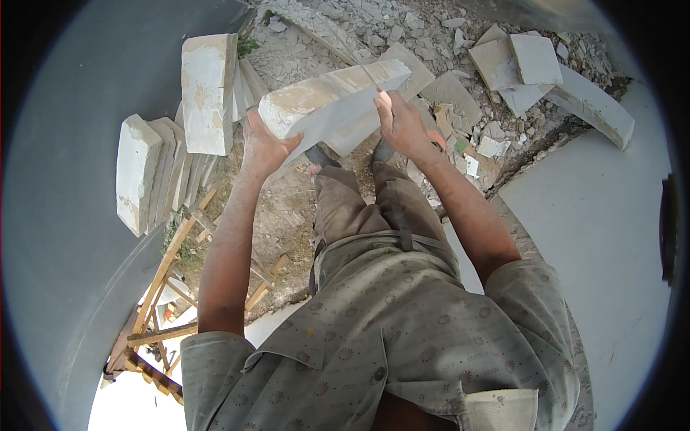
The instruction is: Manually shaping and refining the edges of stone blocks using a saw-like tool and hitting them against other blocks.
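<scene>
A thick white stone slab (338, 108) with a rough beige edge stands tilted on its side in front of me, above my feet. At its left end my left hand (269, 146) is clamped on the corner, thumb on the smooth face. The far fingers of that hand are hidden behind the slab. My right hand (404, 128) is closed at the slab's right part, pinching a thin, narrow strip-like tool (370, 75) that crosses the slab's upper edge. I cannot make out what kind of tool it is.
Several white slabs (208, 93) lean against the dark grey wall (86, 187) at left. Wooden framing (169, 258) stands below them. Broken stone (424, 32) covers the far ground, with more slabs (535, 61) at far right. A pale smooth surface (596, 215) lies to my right.
</scene>
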A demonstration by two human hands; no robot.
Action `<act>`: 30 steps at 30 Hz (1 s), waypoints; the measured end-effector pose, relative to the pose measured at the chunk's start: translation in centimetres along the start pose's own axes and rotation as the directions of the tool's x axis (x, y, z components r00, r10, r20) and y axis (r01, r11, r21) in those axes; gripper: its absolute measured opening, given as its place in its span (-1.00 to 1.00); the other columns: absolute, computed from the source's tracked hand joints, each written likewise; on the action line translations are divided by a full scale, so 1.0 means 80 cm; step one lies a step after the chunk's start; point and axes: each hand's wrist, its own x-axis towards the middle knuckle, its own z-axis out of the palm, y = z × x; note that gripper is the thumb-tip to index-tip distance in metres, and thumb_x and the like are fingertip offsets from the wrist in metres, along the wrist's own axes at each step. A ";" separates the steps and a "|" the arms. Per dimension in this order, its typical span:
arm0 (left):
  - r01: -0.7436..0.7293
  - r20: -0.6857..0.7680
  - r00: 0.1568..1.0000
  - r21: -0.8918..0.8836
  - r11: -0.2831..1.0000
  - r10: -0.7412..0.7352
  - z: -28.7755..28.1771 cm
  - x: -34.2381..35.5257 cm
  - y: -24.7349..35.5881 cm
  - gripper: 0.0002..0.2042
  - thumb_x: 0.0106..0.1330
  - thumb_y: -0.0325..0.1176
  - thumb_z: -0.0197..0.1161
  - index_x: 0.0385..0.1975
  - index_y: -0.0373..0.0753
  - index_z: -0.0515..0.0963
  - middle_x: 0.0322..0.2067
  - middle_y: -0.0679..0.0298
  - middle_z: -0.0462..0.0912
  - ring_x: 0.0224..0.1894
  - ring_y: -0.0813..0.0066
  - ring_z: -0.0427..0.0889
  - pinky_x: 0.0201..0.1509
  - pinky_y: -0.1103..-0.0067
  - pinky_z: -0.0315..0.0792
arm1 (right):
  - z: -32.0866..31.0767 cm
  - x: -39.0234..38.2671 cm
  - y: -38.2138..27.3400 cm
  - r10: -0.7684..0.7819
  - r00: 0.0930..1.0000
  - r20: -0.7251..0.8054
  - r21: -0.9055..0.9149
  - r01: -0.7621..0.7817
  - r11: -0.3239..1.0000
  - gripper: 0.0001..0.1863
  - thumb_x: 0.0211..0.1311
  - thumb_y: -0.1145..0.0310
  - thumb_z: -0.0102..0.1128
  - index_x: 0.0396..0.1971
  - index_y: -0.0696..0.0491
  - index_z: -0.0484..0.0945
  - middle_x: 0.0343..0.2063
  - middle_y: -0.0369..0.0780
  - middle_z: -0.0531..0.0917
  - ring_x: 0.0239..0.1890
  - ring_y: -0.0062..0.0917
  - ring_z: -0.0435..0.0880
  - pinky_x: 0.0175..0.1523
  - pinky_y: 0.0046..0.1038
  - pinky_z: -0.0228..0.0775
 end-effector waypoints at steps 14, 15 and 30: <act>-0.033 -0.020 0.999 0.020 0.999 0.033 0.001 -0.007 0.011 -0.24 -0.10 -0.25 0.54 -0.01 -0.50 0.18 -0.09 -0.18 0.45 0.03 0.02 0.49 0.10 0.29 0.39 | -0.016 -0.006 -0.002 -0.076 0.993 -0.086 -0.041 0.072 0.997 -0.59 0.38 0.09 -0.09 -0.19 0.20 0.45 -0.45 0.13 0.60 -0.33 0.13 0.57 -0.23 -0.03 0.40; -0.015 0.006 1.000 0.022 1.000 0.015 0.000 -0.007 0.011 -0.24 -0.10 -0.25 0.54 -0.01 -0.50 0.18 -0.09 -0.18 0.45 0.03 0.02 0.49 0.10 0.29 0.39 | -0.015 -0.008 -0.003 0.003 1.000 -0.010 -0.041 -0.003 0.999 -0.59 0.38 0.09 -0.09 -0.19 0.20 0.45 -0.45 0.13 0.60 -0.33 0.13 0.57 -0.23 -0.03 0.40; 0.015 0.074 0.997 -0.030 0.999 -0.013 0.000 0.001 0.010 -0.17 -0.11 -0.21 0.53 0.07 -0.47 0.13 0.02 -0.22 0.30 0.12 -0.11 0.32 0.20 0.21 0.25 | -0.005 -0.008 0.021 0.035 0.999 0.036 -0.078 -0.032 0.996 -0.58 0.36 0.08 -0.07 -0.20 0.20 0.46 -0.48 0.13 0.60 -0.32 0.10 0.59 -0.19 -0.01 0.40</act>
